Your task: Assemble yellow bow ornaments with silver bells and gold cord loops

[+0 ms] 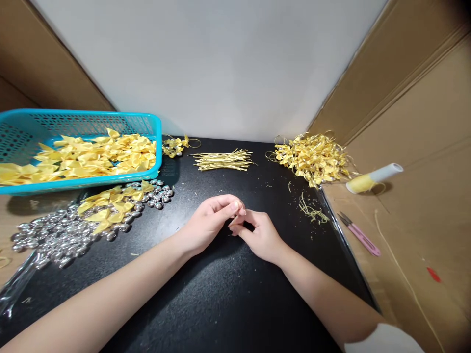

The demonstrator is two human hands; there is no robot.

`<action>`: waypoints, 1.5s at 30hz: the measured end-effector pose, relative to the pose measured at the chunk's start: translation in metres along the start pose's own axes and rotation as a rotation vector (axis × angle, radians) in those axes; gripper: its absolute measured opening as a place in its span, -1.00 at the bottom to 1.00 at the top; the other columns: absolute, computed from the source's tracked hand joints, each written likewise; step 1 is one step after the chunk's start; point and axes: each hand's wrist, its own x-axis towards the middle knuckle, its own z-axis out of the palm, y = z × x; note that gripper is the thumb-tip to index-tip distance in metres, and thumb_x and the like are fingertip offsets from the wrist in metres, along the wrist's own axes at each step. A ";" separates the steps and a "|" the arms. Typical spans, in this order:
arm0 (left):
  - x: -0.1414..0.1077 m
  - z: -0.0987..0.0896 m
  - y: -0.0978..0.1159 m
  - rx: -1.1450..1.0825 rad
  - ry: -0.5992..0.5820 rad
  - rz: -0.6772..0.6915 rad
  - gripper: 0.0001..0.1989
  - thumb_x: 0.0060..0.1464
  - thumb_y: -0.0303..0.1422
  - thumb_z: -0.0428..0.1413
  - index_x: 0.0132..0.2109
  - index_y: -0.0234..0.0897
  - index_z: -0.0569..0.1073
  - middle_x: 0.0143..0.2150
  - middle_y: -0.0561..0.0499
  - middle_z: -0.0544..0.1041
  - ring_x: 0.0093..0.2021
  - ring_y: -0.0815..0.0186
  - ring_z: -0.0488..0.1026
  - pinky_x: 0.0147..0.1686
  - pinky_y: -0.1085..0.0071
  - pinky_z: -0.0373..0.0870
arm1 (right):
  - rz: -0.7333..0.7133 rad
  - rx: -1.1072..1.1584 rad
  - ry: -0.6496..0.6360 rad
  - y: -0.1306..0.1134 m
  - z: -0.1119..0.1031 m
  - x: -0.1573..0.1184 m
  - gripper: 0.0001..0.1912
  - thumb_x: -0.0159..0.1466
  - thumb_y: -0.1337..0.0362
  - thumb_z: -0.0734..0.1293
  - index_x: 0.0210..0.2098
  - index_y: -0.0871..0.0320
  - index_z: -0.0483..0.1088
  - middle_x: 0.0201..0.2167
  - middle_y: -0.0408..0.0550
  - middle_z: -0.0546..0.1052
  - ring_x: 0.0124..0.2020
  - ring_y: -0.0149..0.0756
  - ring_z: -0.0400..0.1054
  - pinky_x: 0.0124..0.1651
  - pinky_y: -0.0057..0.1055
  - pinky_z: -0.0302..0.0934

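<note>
My left hand [215,218] and my right hand [260,234] meet over the middle of the black table [191,304]. Both are closed, with thumbs and fingertips pinched close together. Whatever lies between the fingertips is too small and too covered to make out. Beyond the hands lies a bundle of gold cords [222,160]. Left of my left hand, several yellow ribbon bows [106,211] rest on a spread of shiny silver beads [62,235].
A blue basket [156,147] of yellow bows stands at the left. Bows with gold loops form a pile [312,157] at the back right. Cord scraps [312,211], pink-handled snips [358,235] and a spool tube [375,177] lie right. A small bow cluster [176,145] sits beside the basket.
</note>
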 end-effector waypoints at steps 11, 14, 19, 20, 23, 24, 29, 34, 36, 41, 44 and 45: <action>0.001 0.003 0.000 -0.071 0.102 -0.075 -0.67 -0.01 -0.15 0.29 -0.46 -0.32 0.43 -0.55 0.11 0.35 -0.52 0.43 0.27 -0.54 0.51 0.25 | -0.016 -0.050 -0.005 -0.001 0.001 -0.003 -0.81 0.20 0.42 0.35 -0.54 0.15 0.43 -0.53 -0.15 0.54 -0.43 -0.35 0.44 -0.23 -0.38 0.29; 0.003 0.001 -0.001 -0.088 0.164 -0.085 -0.69 -0.09 -0.18 0.35 -0.39 -0.33 0.47 -0.58 0.13 0.38 -0.54 0.46 0.29 -0.53 0.54 0.27 | -0.095 -0.130 -0.031 -0.009 -0.010 0.000 -0.91 0.17 0.37 0.40 -0.47 0.13 0.48 -0.43 -0.11 0.58 -0.34 -0.31 0.46 -0.15 -0.33 0.31; 0.002 0.002 -0.006 -0.084 0.188 -0.158 -0.68 -0.13 -0.20 0.37 -0.39 -0.35 0.49 -0.59 0.16 0.36 -0.61 0.55 0.21 -0.52 0.58 0.27 | -0.051 -0.365 0.228 -0.026 -0.072 -0.014 -0.92 0.21 0.25 0.38 -0.30 0.09 0.50 -0.24 -0.06 0.59 -0.18 -0.23 0.46 -0.04 -0.26 0.30; 0.001 0.003 -0.008 -0.083 0.176 -0.184 -0.68 -0.12 -0.19 0.37 -0.39 -0.34 0.48 -0.59 0.17 0.35 -0.63 0.57 0.16 -0.57 0.60 0.20 | 0.029 -0.442 0.325 -0.025 -0.089 -0.025 -0.89 0.22 0.21 0.37 -0.30 0.09 0.49 -0.26 -0.06 0.58 -0.22 -0.23 0.46 -0.10 -0.27 0.32; -0.001 0.008 -0.013 -0.057 0.126 -0.278 -0.67 -0.08 -0.18 0.34 -0.42 -0.35 0.46 -0.59 0.18 0.31 -0.66 0.62 0.01 -0.67 0.63 -0.09 | 0.225 -0.813 0.533 -0.015 -0.133 -0.066 -0.79 0.20 0.12 0.36 -0.30 0.13 0.48 -0.32 -0.02 0.55 -0.33 -0.18 0.42 -0.21 -0.25 0.30; -0.002 0.009 -0.014 -0.042 0.112 -0.305 -0.67 -0.07 -0.17 0.34 -0.41 -0.35 0.46 -0.59 0.17 0.30 -0.65 0.61 -0.01 -0.67 0.62 -0.14 | 0.265 -0.940 0.560 -0.010 -0.144 -0.080 -0.76 0.18 0.10 0.35 -0.31 0.15 0.48 -0.34 0.01 0.54 -0.33 -0.15 0.40 -0.20 -0.21 0.29; -0.006 0.014 -0.021 0.009 0.089 -0.350 -0.69 -0.05 -0.17 0.32 -0.37 -0.34 0.50 -0.53 0.14 0.32 -0.60 0.58 0.01 -0.63 0.57 -0.16 | 0.462 -1.315 0.562 0.014 -0.172 -0.121 -0.66 0.19 0.04 0.29 -0.27 0.20 0.49 -0.26 0.15 0.53 -0.19 0.04 0.37 -0.14 -0.10 0.26; -0.009 0.013 -0.027 0.000 0.087 -0.323 -0.72 -0.01 -0.19 0.29 -0.30 -0.33 0.52 -0.45 0.08 0.41 -0.57 0.55 0.03 -0.58 0.52 -0.13 | 0.526 -1.215 0.554 0.023 -0.180 -0.124 -0.63 0.18 -0.04 0.26 -0.38 0.14 0.46 -0.37 0.09 0.53 -0.32 -0.05 0.38 -0.21 -0.15 0.25; -0.010 0.013 -0.028 0.002 0.091 -0.307 -0.73 -0.01 -0.20 0.29 -0.27 -0.33 0.53 -0.41 0.04 0.46 -0.56 0.53 0.05 -0.57 0.50 -0.11 | 0.512 -1.186 0.532 0.026 -0.183 -0.124 -0.63 0.18 -0.05 0.24 -0.41 0.13 0.44 -0.40 0.08 0.52 -0.35 -0.06 0.37 -0.23 -0.15 0.24; -0.011 0.014 -0.028 0.028 0.094 -0.276 -0.75 0.03 -0.22 0.26 -0.23 -0.33 0.57 -0.33 -0.02 0.52 -0.55 0.51 0.07 -0.56 0.48 -0.09 | 0.495 -1.163 0.489 0.031 -0.186 -0.126 -0.62 0.19 -0.07 0.22 -0.43 0.12 0.40 -0.43 0.10 0.50 -0.36 -0.04 0.35 -0.20 -0.08 0.23; -0.011 0.014 -0.029 0.033 0.086 -0.269 -0.76 0.03 -0.23 0.26 -0.22 -0.32 0.58 -0.32 -0.02 0.54 -0.56 0.51 0.06 -0.57 0.47 -0.08 | 0.483 -1.142 0.511 0.030 -0.185 -0.125 -0.61 0.19 -0.09 0.19 -0.45 0.11 0.37 -0.46 0.08 0.48 -0.39 -0.05 0.34 -0.15 -0.02 0.23; -0.011 0.014 -0.029 0.032 0.085 -0.268 -0.76 0.03 -0.23 0.26 -0.22 -0.31 0.58 -0.33 -0.01 0.55 -0.56 0.51 0.06 -0.57 0.47 -0.08 | 0.486 -1.129 0.523 0.029 -0.184 -0.124 -0.61 0.18 -0.09 0.20 -0.45 0.10 0.36 -0.47 0.08 0.48 -0.39 -0.05 0.35 -0.15 -0.01 0.23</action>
